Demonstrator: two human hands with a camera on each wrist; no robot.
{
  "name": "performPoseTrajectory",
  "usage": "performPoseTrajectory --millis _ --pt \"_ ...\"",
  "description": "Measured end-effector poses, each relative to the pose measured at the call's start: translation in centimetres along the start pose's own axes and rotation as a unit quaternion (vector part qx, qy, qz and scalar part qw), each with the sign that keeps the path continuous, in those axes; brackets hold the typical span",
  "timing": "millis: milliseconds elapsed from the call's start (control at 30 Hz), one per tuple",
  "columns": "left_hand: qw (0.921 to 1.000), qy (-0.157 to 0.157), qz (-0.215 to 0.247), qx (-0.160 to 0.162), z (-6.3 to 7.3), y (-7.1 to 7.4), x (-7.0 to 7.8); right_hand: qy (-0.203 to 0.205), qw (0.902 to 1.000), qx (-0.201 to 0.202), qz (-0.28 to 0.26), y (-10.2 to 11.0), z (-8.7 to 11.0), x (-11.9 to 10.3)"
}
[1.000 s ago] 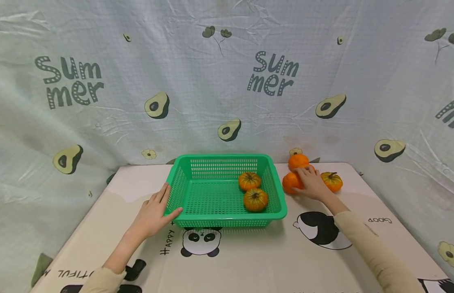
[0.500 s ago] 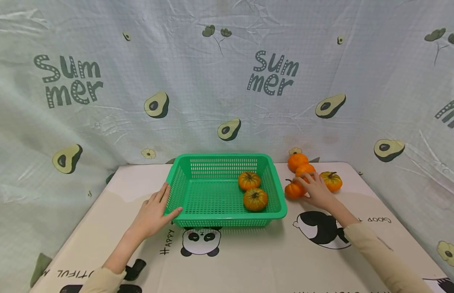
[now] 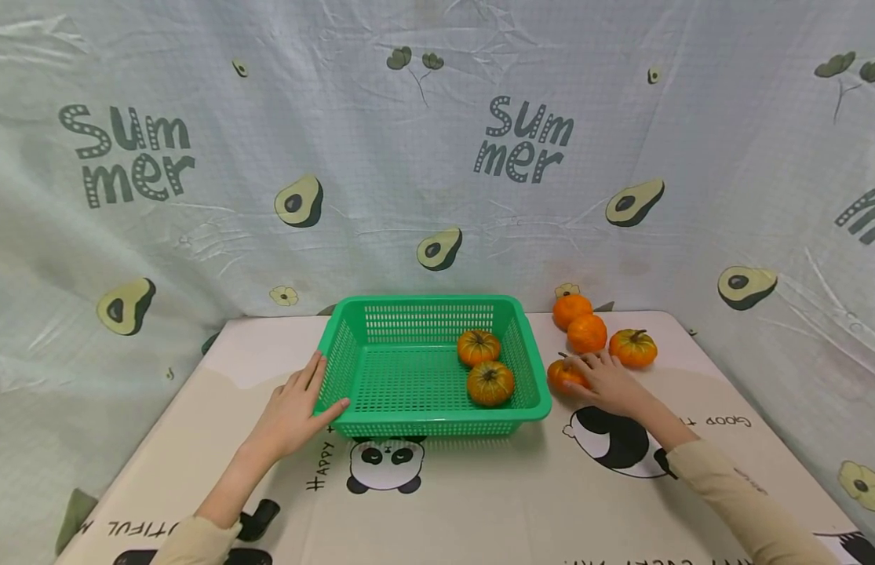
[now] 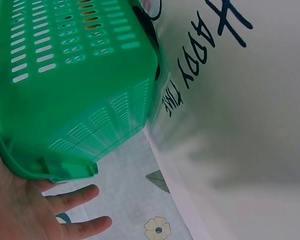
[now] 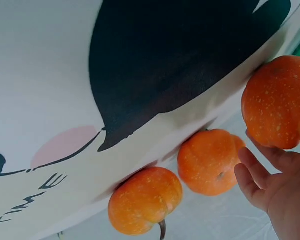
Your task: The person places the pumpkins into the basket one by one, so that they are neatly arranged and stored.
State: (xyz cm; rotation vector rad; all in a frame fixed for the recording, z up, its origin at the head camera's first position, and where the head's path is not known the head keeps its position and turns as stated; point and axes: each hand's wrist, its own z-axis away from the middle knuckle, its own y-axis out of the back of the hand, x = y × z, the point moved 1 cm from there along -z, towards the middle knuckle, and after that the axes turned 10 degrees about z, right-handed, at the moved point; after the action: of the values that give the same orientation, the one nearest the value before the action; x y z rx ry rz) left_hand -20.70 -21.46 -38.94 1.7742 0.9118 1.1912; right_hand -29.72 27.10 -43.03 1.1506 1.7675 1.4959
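A green plastic basket [image 3: 409, 418] holds two ribbed orange-green pumpkins [image 3: 490, 384]. My left hand [image 3: 290, 412] rests against its left front corner, fingers straight along the side and thumb at the front rim. In the left wrist view the fingers [image 4: 80, 227] stretch out past the basket's rim. Right of the basket, my right hand [image 3: 610, 384] holds a small orange pumpkin [image 3: 563, 375] between thumb and fingers. In the right wrist view that pumpkin [image 5: 280, 102] sits at the right edge, fingertips at its side, the thumb hidden.
Behind the right hand lie two more small orange pumpkins, one at the back [image 3: 571, 311] and one before it [image 3: 587, 333]. A yellow-orange pumpkin with a stem [image 3: 632, 348] is farther right. A printed cloth [image 3: 437, 173] hangs behind the table [image 3: 465, 510].
The right hand has shifted toward me, and the small pumpkin at its fingers has moved the same way, apart from the two behind. The left hand and basket stay put.
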Motion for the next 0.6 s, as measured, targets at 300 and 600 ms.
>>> performPoseTrajectory --millis 300,600 --pt "1.0 -0.002 -0.002 -0.002 -0.06 -0.03 0.01 0.012 0.9997 0.002 0.021 -0.36 0.03 -0.21" --pt "1.0 -0.001 -0.005 -0.004 -0.04 0.02 -0.11 -0.013 0.9995 -0.002 -0.029 -0.08 0.08 0.01"
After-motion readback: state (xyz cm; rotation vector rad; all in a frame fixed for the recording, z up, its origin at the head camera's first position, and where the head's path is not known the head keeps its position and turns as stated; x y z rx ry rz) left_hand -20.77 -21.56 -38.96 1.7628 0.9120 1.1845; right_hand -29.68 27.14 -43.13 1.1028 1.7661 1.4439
